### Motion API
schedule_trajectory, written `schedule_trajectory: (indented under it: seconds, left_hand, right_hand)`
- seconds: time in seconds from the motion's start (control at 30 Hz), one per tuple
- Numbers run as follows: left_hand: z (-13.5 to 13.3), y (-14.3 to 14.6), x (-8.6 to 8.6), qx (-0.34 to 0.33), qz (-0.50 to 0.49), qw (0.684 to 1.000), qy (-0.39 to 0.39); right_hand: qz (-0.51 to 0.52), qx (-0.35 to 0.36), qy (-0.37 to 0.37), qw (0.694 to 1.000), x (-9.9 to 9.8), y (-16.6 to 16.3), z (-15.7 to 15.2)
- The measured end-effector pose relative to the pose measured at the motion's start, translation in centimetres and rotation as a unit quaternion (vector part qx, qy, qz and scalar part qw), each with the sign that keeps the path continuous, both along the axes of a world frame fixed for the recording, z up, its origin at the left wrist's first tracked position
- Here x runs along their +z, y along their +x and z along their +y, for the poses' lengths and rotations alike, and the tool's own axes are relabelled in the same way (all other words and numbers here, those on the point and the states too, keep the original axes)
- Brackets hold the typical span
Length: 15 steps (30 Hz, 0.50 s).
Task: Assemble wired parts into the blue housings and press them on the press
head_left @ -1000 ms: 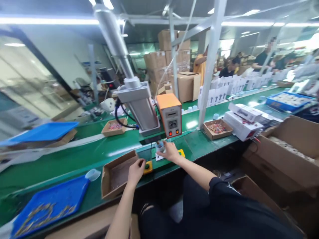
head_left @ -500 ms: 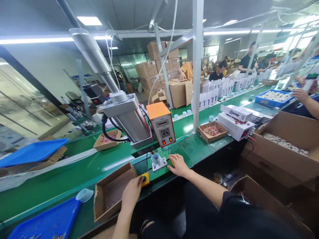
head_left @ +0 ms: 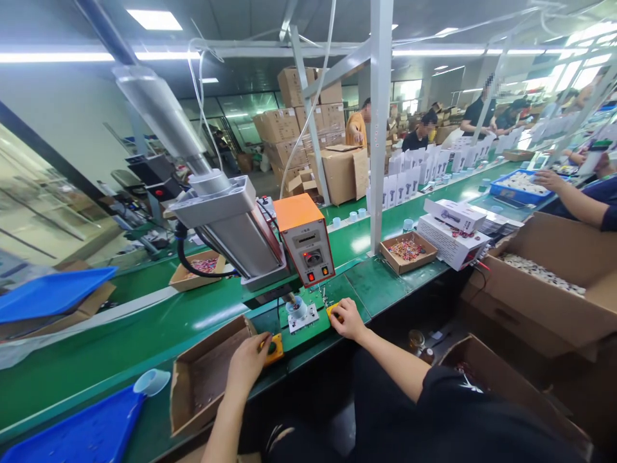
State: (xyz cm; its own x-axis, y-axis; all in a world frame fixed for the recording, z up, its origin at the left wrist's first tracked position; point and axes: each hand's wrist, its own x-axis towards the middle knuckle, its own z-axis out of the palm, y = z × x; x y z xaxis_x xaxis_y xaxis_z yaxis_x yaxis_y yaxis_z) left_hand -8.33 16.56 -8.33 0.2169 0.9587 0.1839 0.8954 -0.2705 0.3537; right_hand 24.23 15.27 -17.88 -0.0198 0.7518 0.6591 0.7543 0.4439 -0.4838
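Note:
My left hand is beside the left yellow button box, its fingertips at the box's near side; its dark button shows. My right hand rests with bent fingers on the right yellow button box, hiding its button. Neither hand holds anything. Between them a light blue cup stands upright on a metal plate. The rod of the pneumatic press reaches into the cup's mouth. Small parts inside the cup are hard to make out.
An orange-topped control box stands behind the plate. A cardboard tray and a tipped blue cup lie left, near a blue tray. Right are a box of small coloured parts and white cartons. Co-workers sit farther off.
The press rod has come down into the cup. A red light now shows on the control box. My left hand has drawn slightly back from its button; the view has shifted slightly.

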Motion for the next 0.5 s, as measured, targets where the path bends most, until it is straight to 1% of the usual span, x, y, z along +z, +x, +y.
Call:
schedule_trajectory:
  seconds: [0.07,0.13,0.2,0.27,0.37,0.5]
  left_hand:
    - [1.0,0.4,1.5,0.023,-0.072,0.997,-0.008]
    - [1.9,1.2,3.1,0.029,-0.130,0.991,-0.010]
    - [2.9,2.3,4.7,0.012,-0.162,0.987,-0.016]
    - [3.7,3.1,5.9,-0.009,-0.165,0.986,-0.031]
    - [4.5,3.7,6.8,-0.030,-0.150,0.986,-0.061]
    - [5.4,4.0,6.7,-0.049,-0.167,0.981,-0.082]
  right_hand:
    - [0.004,0.004,0.008,1.000,-0.2,0.1,0.1]
    - [0.007,0.009,0.014,1.000,-0.4,0.2,0.1]
    - [0.010,0.011,0.019,1.000,-0.5,0.3,0.2]
    - [0.014,0.012,0.023,1.000,-0.6,0.3,0.3]
    - [0.016,0.014,0.028,0.999,-0.8,0.3,0.4]
    - [0.016,0.013,0.031,0.999,-1.0,0.2,0.5]
